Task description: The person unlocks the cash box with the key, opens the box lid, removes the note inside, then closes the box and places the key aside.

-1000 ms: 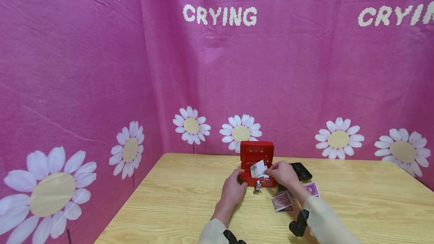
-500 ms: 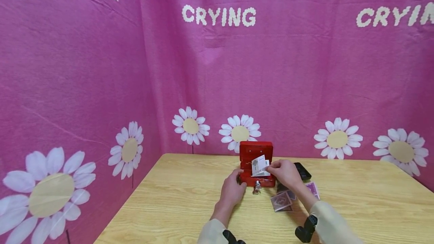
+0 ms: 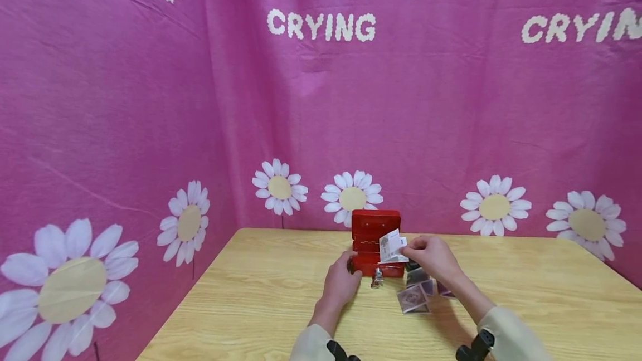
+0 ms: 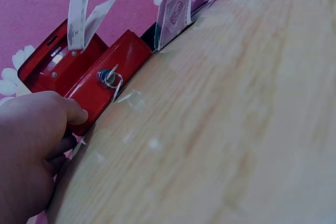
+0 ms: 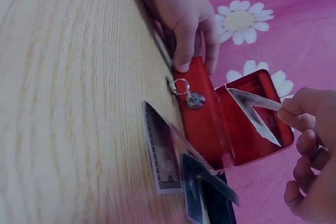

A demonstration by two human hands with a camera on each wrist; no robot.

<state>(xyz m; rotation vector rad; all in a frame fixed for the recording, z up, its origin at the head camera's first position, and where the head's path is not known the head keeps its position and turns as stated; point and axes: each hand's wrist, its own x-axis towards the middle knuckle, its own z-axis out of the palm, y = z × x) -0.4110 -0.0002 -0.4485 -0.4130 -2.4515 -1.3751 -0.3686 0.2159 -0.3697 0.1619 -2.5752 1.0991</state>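
Note:
A small red cash box (image 3: 376, 265) stands on the table with its lid (image 3: 375, 226) raised and keys (image 4: 112, 78) hanging from its front lock. At its left end, my left hand (image 3: 342, 278) grips it, thumb on the front and fingers round the side. My right hand (image 3: 432, 255) pinches a folded pale banknote (image 3: 391, 246) between thumb and fingertips, above the box's right part. In the right wrist view the note (image 5: 254, 111) hangs half unfolded in a V shape, before the lid. The box's inside is mostly hidden.
Folded purplish banknotes (image 3: 414, 298) lie on the wooden table (image 3: 281, 294), to the right and in front of the box. A dark object (image 5: 219, 203) lies beside them, partly hidden. A pink cloth (image 3: 421, 99) with daisies hangs behind and to the left.
My right hand has drawn the banknote up and rightward from inside the box. My left hand has stayed at the box's left end.

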